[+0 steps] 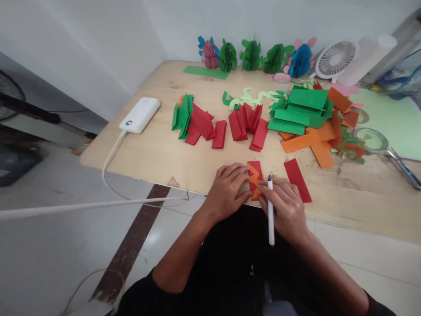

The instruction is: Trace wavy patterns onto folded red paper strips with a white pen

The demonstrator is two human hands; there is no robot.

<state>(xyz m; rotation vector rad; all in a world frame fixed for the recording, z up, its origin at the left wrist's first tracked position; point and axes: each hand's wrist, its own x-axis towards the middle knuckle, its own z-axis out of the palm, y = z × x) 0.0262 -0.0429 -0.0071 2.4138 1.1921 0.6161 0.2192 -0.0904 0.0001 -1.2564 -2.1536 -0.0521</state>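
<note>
A folded red paper strip [255, 166] lies at the table's front edge, with a wavy orange paper cutout [253, 174] on top of it. My left hand [229, 192] presses on the left side of these pieces, its fingers bent over the edge. From the right, my right hand [285, 206] holds a white pen [271, 213] between its fingers, the tip pointing away from me, while its fingertips touch the orange cutout. Another red strip [297, 180] lies flat just to the right of my right hand.
Folded red papers [202, 123] and green papers [182, 115] lie mid-table. A green and orange paper pile [305, 118] is at right, near scissors [403, 166]. A white power bank [140, 115] sits left; paper figures [251, 55] and a fan [336, 59] stand behind.
</note>
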